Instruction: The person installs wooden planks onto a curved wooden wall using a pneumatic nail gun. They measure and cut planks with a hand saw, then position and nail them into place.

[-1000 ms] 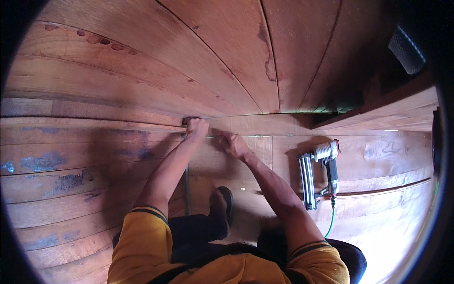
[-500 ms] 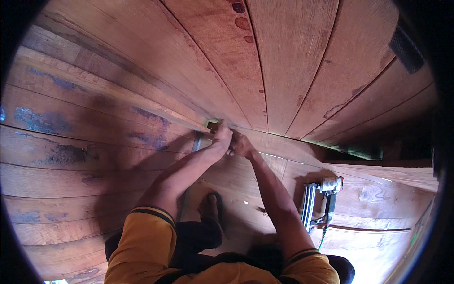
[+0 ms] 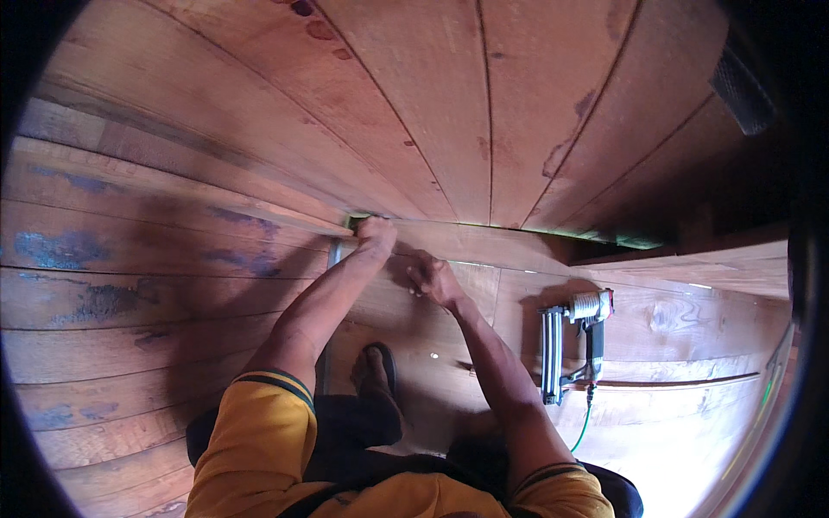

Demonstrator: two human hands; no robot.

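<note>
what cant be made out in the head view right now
In the head view:
1. Whether the left hand grips anything: its own back covers the grip.
2. Whether the right hand holds something: too small and shadowed.
3. Where the green hose leads: the person hides it.
4. What the dark textured object is: lost against the black rim.

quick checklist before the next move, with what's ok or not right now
1. Nail gun set down on the boards, unheld: ok
2. Green hose clear of left hand and right hand: ok
3. Sandaled foot away from nail gun: ok
4. Left hand's grip near the end of the wood strip: cannot tell, fingers hidden
5. Right hand empty: cannot tell, fingers curled
6. Corner gap beside left hand closed: not ok, opening shows
</note>
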